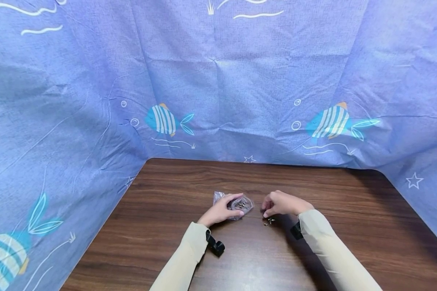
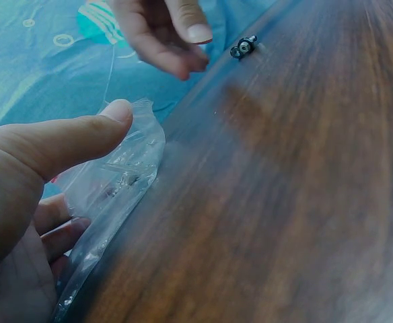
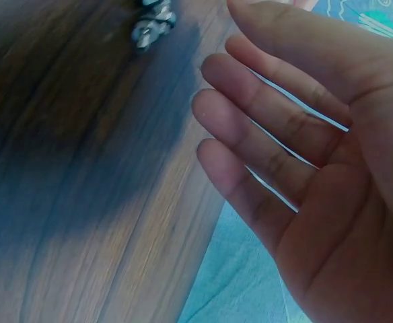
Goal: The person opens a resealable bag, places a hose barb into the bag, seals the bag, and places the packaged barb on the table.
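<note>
A clear plastic bag (image 1: 248, 205) lies on the table with several small metal pieces (image 1: 242, 205) inside. My left hand (image 1: 223, 209) curves round its left side, thumb and forefinger spread by the mouth. In the left wrist view the thumb lies along the bag (image 2: 132, 158), and the other fingers show behind the plastic. To the right, my right hand (image 1: 282, 203) hovers over a little heap of metal pieces (image 1: 269, 222), fingers loosely bent. Seen in the right wrist view, its palm and fingers hold nothing, and the blurred metal pieces (image 3: 153, 25) lie beyond the fingertips.
The dark wood-grain table (image 1: 189, 178) reaches back to a blue cloth (image 1: 247, 81) printed with fish, hanging behind and at both sides. Black straps with small cameras (image 1: 215, 244) sit at the wrists, over pale sleeves.
</note>
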Motion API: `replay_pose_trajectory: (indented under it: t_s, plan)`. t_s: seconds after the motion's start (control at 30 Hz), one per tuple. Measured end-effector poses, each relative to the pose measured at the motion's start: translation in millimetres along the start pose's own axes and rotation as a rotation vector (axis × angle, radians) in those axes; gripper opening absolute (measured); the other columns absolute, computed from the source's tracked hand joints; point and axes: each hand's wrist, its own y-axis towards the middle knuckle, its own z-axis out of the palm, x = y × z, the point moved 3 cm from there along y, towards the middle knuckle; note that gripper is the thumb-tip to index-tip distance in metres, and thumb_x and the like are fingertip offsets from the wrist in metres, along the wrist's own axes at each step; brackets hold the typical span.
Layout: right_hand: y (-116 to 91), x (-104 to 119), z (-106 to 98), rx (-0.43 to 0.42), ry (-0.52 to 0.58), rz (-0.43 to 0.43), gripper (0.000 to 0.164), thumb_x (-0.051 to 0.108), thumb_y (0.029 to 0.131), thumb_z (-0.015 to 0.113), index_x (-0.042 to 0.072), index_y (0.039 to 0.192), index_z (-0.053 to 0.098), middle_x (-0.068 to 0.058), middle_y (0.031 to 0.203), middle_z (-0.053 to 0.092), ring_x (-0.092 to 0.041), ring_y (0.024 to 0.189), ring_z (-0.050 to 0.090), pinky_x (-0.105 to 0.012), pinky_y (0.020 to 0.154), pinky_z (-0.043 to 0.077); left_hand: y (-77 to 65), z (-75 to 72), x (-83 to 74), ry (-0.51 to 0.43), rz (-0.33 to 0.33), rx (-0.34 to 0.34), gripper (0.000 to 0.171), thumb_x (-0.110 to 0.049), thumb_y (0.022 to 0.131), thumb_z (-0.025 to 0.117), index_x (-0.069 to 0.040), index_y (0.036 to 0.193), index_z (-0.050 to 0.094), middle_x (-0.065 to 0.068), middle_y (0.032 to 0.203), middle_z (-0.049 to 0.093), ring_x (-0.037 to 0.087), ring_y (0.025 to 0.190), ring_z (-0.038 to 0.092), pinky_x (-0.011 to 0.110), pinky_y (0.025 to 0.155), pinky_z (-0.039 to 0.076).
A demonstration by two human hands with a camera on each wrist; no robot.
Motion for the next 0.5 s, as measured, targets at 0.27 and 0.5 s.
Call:
replay_pose_trajectory:
  t_s: [0.27, 0.5]
  plan:
    - [-10, -6, 3, 0.014, -0.028, 0.017, 0.016, 0.02, 0.075, 0.081, 0.01, 0.083, 0.072, 0.01, 0.072, 0.065, 0.003, 0.063, 0.052, -0.017, 0.06, 0.047, -0.9, -0.6, 0.4, -0.005, -0.006, 0.003, 0.064, -0.033, 0.086, 0.072, -0.017, 0.142, 0.048, 0.009, 0.144, 0.048, 0.024, 0.134, 0.043, 0.045, 0.112, 0.033]
    - [-16, -9, 4, 0.018, -0.031, 0.022, 0.013, 0.016, 0.072, 0.081, 0.011, 0.079, 0.071, 0.01, 0.072, 0.064, 0.002, 0.063, 0.051, -0.018, 0.059, 0.046, -0.9, -0.6, 1.1, -0.007, -0.013, 0.003, 0.064, -0.033, 0.086, 0.072, -0.018, 0.143, 0.048, 0.009, 0.144, 0.048, 0.024, 0.134, 0.043, 0.044, 0.112, 0.033]
